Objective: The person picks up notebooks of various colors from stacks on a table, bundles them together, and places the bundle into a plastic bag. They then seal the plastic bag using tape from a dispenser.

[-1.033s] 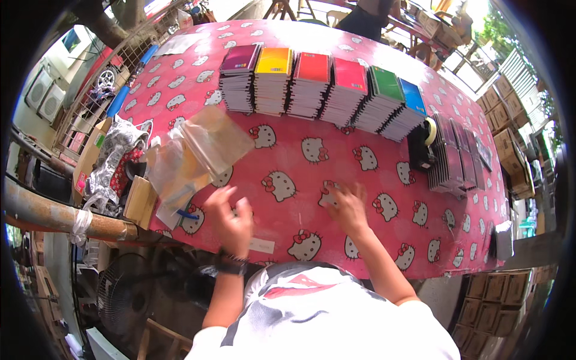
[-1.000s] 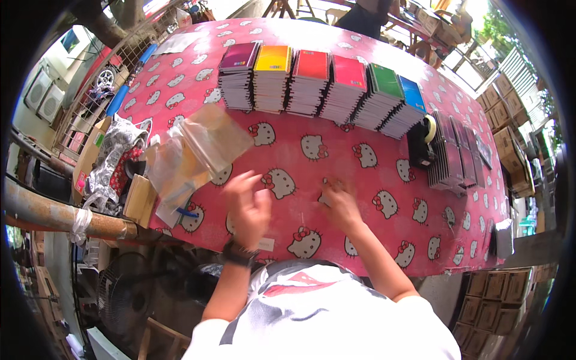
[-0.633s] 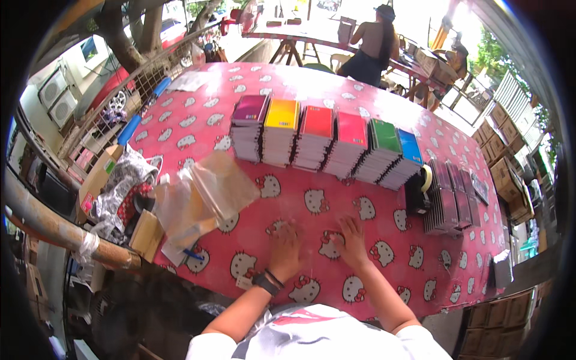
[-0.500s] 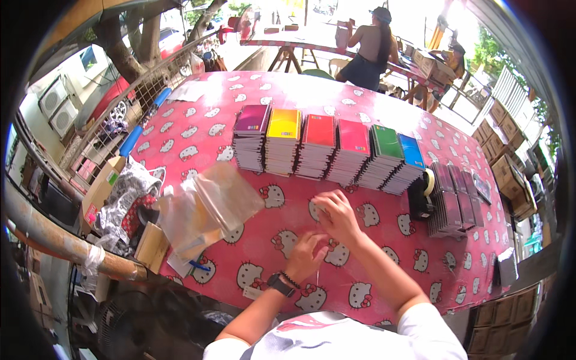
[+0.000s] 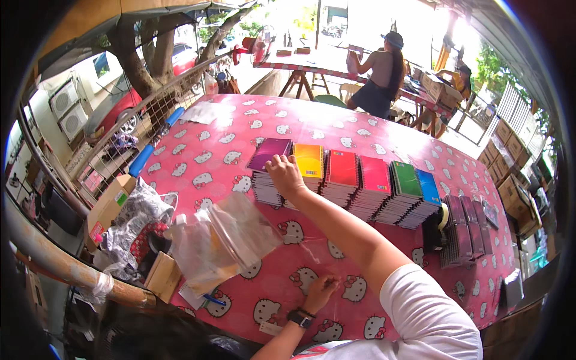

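Note:
At the far left of a row of notebook stacks, my right hand (image 5: 284,174) is closed on the edge of the top purple notebook (image 5: 267,155), which sits askew on its pile. Beside it in the row stand spiral notebooks with yellow (image 5: 309,161), red (image 5: 343,168), pink (image 5: 374,173), green (image 5: 407,179) and blue (image 5: 428,187) covers. Near the table's front, my left hand (image 5: 323,293) has its fingers pinched together at what looks like a clear plastic bag (image 5: 313,251); its faint outline is hard to follow against the tablecloth.
Clear plastic sleeves (image 5: 223,240) lie left of my hands, beside a blue pen (image 5: 215,299) and a cardboard box (image 5: 108,201) with crumpled wrapping. A tape dispenser (image 5: 433,231) and dark notebook stacks (image 5: 459,231) stand right. Another person (image 5: 381,78) works at a far table.
My right hand has gone from the table's middle, near my left hand, out to the purple stack and taken hold of its top notebook. My left hand stays near the front edge. The view has shifted.

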A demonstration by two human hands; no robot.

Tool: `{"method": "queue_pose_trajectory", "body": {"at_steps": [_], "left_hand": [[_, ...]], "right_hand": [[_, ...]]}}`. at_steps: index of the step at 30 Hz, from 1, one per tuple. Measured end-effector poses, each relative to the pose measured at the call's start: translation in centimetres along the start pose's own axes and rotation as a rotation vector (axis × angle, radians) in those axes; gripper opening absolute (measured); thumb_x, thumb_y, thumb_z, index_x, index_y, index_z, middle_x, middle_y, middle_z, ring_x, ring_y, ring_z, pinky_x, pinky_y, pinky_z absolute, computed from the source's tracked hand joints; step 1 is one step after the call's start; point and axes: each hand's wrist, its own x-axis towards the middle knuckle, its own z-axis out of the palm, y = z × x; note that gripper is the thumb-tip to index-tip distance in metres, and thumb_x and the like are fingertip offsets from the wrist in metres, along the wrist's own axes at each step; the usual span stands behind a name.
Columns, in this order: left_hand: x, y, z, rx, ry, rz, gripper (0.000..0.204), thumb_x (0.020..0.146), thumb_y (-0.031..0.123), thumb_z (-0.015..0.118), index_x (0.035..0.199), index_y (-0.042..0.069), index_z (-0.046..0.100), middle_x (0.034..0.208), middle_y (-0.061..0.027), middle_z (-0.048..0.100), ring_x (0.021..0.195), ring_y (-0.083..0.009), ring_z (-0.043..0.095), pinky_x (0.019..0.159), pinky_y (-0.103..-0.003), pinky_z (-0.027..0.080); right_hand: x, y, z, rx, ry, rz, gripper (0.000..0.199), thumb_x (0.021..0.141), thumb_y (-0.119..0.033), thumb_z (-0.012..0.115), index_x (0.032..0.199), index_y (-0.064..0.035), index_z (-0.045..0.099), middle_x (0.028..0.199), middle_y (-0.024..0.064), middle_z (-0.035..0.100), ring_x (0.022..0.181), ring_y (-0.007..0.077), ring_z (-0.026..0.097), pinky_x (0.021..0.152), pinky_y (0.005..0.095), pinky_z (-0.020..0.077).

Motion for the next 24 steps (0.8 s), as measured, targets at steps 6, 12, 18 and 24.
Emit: {"method": "queue_pose_trajectory", "body": {"at_steps": [6,12,18,24], "left_hand": [[0.1,-0.9,-0.6,-0.019,0.009,0.013,0.016,0.087,0.009,0.056,0.102,0.002,0.058,0.086,-0.0015,0.061,0.079,-0.0080,0.057,0.069,-0.022,0.046],[0.3,-0.3,0.2,0.005,-0.010,-0.026,0.017,0.087,0.009,0.057,0.102,0.002,0.058,0.090,-0.0025,0.061,0.081,-0.0085,0.056,0.071,-0.023,0.046],[-1.2,4.4,-2.4,-0.426,0.208,0.283,0.037,0.092,0.028,0.052,0.121,0.006,0.047,0.107,-0.0057,0.058,0.094,-0.0132,0.055,0.083,-0.029,0.044],[-0.6,8.4,-5.8,-0.415,-0.110,0.109,0.053,0.085,0.037,0.059,0.124,0.005,0.045,0.116,-0.0101,0.055,0.103,-0.0170,0.053,0.089,-0.033,0.041]], "right_hand": [[0.8,0.7,-0.7,0.042,-0.023,-0.143,0.013,0.077,-0.013,0.053,0.088,-0.0108,0.060,0.090,0.0063,0.057,0.090,0.0201,0.057,0.081,0.0358,0.0416],[3.6,5.1,-2.4,0.173,0.192,-0.142,0.008,0.081,-0.014,0.053,0.084,-0.0095,0.060,0.088,0.0083,0.058,0.086,0.0249,0.057,0.078,0.0361,0.0432],[-0.8,4.0,-15.6,0.967,0.083,0.312,0.015,0.084,-0.013,0.061,0.089,-0.0001,0.057,0.075,0.0063,0.057,0.068,0.0111,0.050,0.064,0.0275,0.0429],[-19.4,4.0,-15.3,1.276,-0.638,0.683,0.015,0.084,-0.011,0.061,0.095,-0.0005,0.060,0.080,0.0038,0.061,0.077,0.0105,0.053,0.071,0.0274,0.0443]]}}
